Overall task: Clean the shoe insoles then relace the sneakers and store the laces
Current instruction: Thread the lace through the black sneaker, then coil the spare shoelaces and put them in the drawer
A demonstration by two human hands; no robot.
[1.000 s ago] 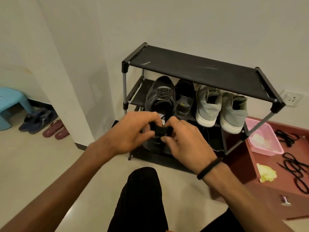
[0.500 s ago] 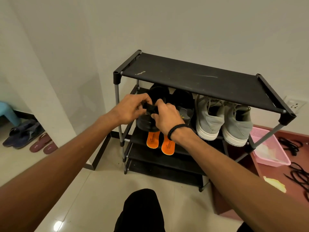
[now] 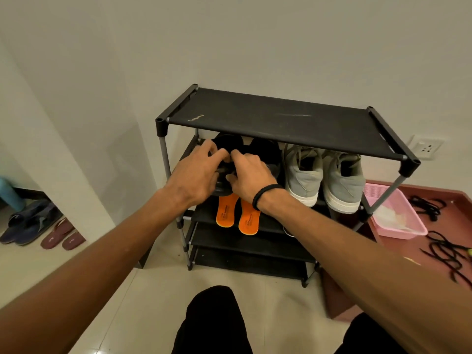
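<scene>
Shoe rack (image 3: 281, 118), 2nd shelf, L end: black sneaker (image 3: 227, 144), heel out. Left hand (image 3: 196, 175) & right hand (image 3: 250, 177) meet at its heel; each grip curled on a small dark bundle, prob. a folded lace. Tip: keep folds tight, tuck deep in shoe. Pink basket (image 3: 406, 226) R of rack: pale cloth inside. Loose black laces (image 3: 444, 254) beyond basket.

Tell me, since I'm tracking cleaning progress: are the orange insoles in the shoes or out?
Out. Both orange insoles lie bare on the rack shelf below the black sneakers, outside every shoe.
</scene>
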